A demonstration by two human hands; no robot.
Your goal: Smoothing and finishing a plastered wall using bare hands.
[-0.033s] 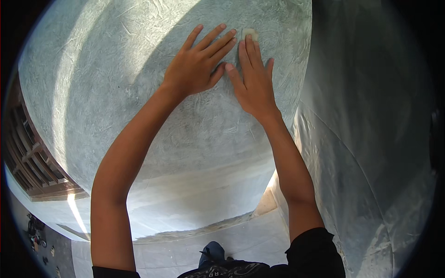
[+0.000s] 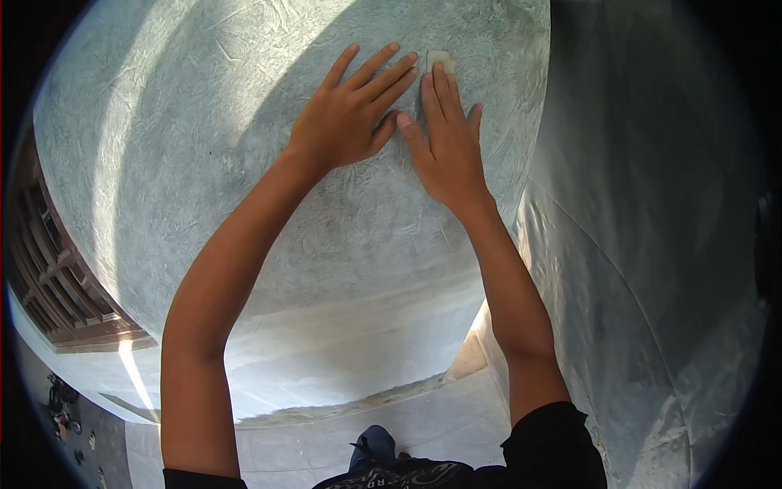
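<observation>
Before me rises a grey-green textured wall (image 2: 358,236) with a mottled, plaster-like finish. My left hand (image 2: 346,110) lies on it with fingers spread, holding nothing. Close to its right, my right hand (image 2: 448,143) rests flat, fingers stretched upward and thumb out to the left. Under the tips of its longer fingers is a small pale cream square piece (image 2: 441,59), pressed against the wall; its lower part is covered by the fingers. What the square is made of I cannot tell. The two thumbs come very near each other.
A brown wooden slatted window (image 2: 65,285) is set at the left. Grey sheeting (image 2: 643,204) hangs along the right side. Pale floor (image 2: 285,452) shows below, near my shoe. A motorcycle-like shape (image 2: 61,403) stands far down at the lower left. Sunlight streaks cross the wall.
</observation>
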